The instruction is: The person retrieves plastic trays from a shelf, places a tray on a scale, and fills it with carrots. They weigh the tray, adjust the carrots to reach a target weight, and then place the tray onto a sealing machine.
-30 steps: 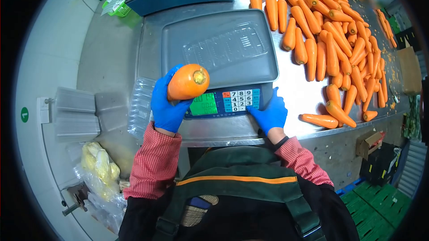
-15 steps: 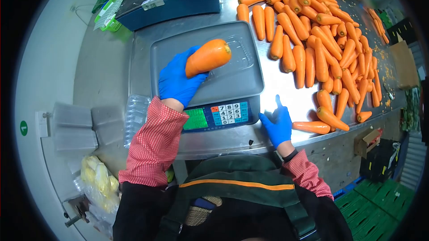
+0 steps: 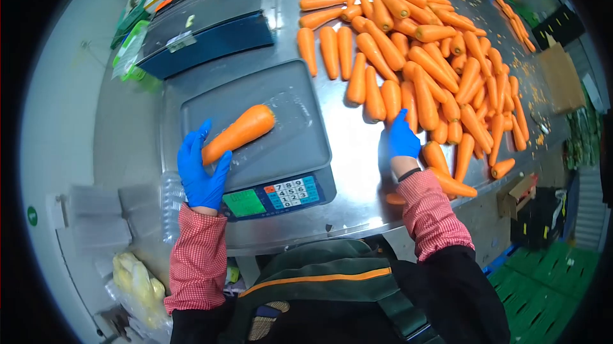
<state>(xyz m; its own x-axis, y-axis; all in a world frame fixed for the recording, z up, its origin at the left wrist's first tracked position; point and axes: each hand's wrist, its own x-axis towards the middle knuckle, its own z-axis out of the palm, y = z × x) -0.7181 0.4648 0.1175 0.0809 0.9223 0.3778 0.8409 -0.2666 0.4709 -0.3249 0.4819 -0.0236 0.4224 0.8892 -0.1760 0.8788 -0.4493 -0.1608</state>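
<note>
A large carrot [image 3: 239, 133] lies slantwise on a clear plastic tray [image 3: 290, 104] on the grey pan of a digital scale [image 3: 191, 111]. My left hand [image 3: 203, 172], in a blue glove, is at the carrot's narrow end with thumb and fingers spread on either side of it, not closed round it. My right hand [image 3: 403, 140], also gloved in blue, is at the near edge of a heap of carrots [image 3: 440, 76]. Its index finger is stretched out towards a carrot [image 3: 391, 98]; the other fingers are partly hidden, and no carrot shows in its grasp.
Behind the scale stands a dark blue box-shaped machine [image 3: 211, 44]. Stacked clear plastic trays [image 3: 171, 207] are left of the scale. The metal table [image 3: 357, 184] has its front edge close to my body. Green crates [image 3: 549, 293] and a cardboard box [image 3: 517, 196] stand at the right.
My left hand has lowered the carrot onto the tray on the scale and loosened its fingers. My right hand has moved forward to the carrot heap. The view has shifted to the right.
</note>
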